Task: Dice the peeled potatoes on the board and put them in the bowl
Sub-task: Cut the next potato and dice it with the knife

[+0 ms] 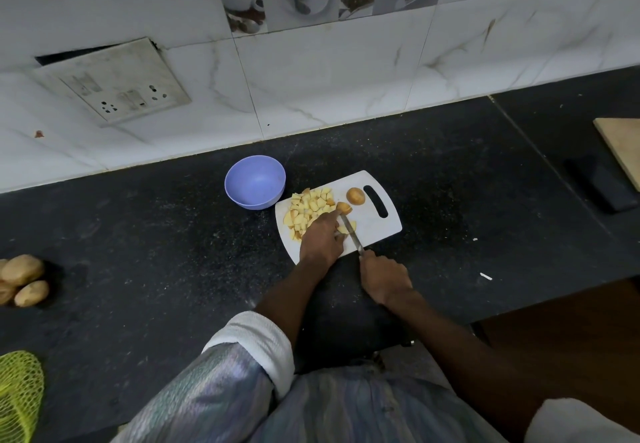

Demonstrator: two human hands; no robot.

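Note:
A white cutting board [375, 226] lies on the dark counter, with a pile of yellow diced potato [308, 209] on its left half. A whole peeled potato [355, 196] rests near the board's handle slot. My left hand [320, 238] presses down on a potato piece [344, 207] at its fingertips. My right hand [382, 278] grips the handle of a knife [352, 235], whose blade runs up beside my left fingers into that piece. An empty blue bowl [255, 181] stands just left of the board, touching its corner.
Unpeeled potatoes [24, 280] lie at the counter's left edge above a green net bag [19, 394]. A wooden board [623, 146] and a dark flat object [602, 183] sit at the far right. The tiled wall with a socket plate [114, 84] runs behind.

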